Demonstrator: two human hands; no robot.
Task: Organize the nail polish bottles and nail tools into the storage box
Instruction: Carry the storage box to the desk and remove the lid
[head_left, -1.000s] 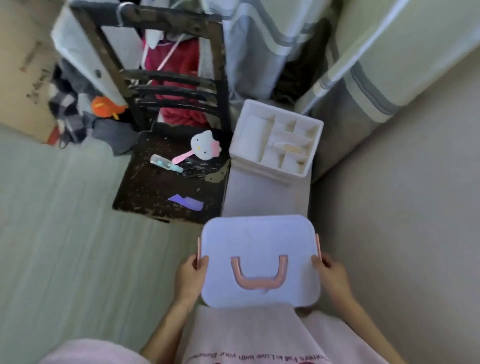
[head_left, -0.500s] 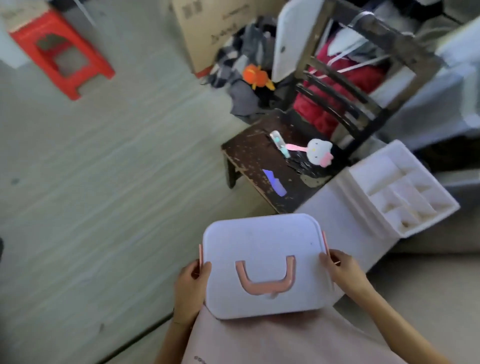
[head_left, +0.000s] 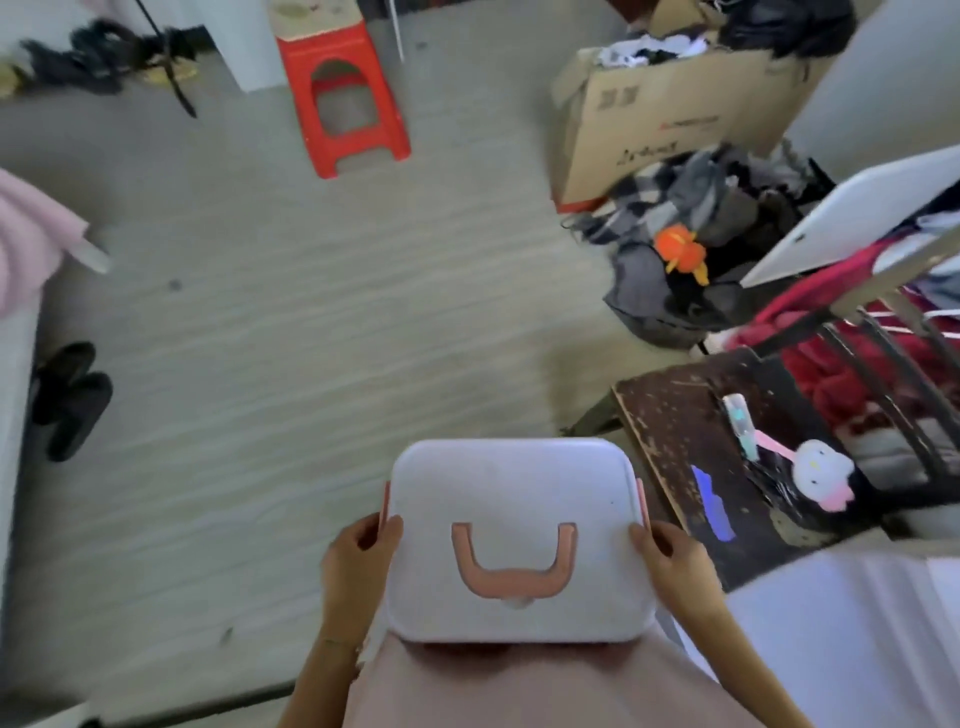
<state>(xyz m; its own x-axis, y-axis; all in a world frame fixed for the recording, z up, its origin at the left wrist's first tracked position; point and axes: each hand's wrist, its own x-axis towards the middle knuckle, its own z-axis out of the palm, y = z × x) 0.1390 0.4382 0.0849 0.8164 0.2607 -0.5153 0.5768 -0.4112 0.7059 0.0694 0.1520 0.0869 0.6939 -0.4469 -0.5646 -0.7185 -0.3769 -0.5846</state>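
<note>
Head view: left hand (head_left: 358, 564) & right hand (head_left: 670, 564) clamp storage box (head_left: 517, 540) sides, lid shut, box on lap. Tools lie on dark chair (head_left: 675, 415) at right. Step prob: unlatch, open lid next.

Storage box (head_left: 514, 540): lid closed, contents hidden; near underside lost behind the lap.
Left hand (head_left: 356, 558): fingers tucked under the box's left side, out of sight.
Right hand (head_left: 670, 564): fingertips hidden beneath the right side.
Chair (head_left: 727, 467): cut off by the right edge; backrest blurred.
Cardboard box (head_left: 660, 114): print too blurred to read.
Clear tube (head_left: 740, 423): smeared, kind cannot be told.
Pink fabric (head_left: 28, 234): cut off at the left edge.
</note>
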